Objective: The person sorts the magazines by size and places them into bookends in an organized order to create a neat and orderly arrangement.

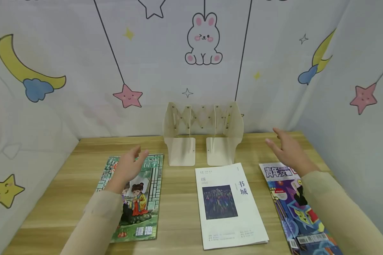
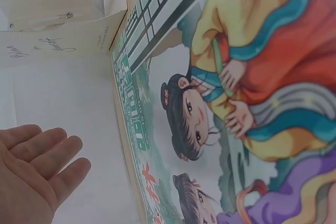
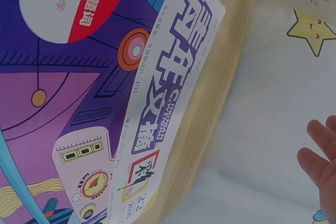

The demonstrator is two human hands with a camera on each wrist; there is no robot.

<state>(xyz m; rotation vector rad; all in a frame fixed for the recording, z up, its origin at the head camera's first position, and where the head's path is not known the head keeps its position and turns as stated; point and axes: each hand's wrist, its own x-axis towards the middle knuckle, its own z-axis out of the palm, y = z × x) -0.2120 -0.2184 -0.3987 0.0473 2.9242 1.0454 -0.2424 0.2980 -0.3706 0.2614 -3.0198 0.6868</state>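
Three reading items lie face up on the wooden table (image 1: 178, 198), well apart, probably so that each cover can be read and reached singly. The left hand (image 1: 126, 170) hangs over the upper part of the green magazine (image 1: 138, 203), fingers relaxed and holding nothing; the right hand (image 1: 290, 151), equally loose and free, is just past the top edge of the purple magazine (image 1: 301, 212). Between the hands, closer to the body, is the white book (image 1: 233, 209). Ahead of it, also between them, stands the cream rack (image 1: 182, 152), its flat feet seemingly keeping it upright. The green cover shows cartoon figures in robes; the purple one has a white title band; the book's carries a dark square picture.
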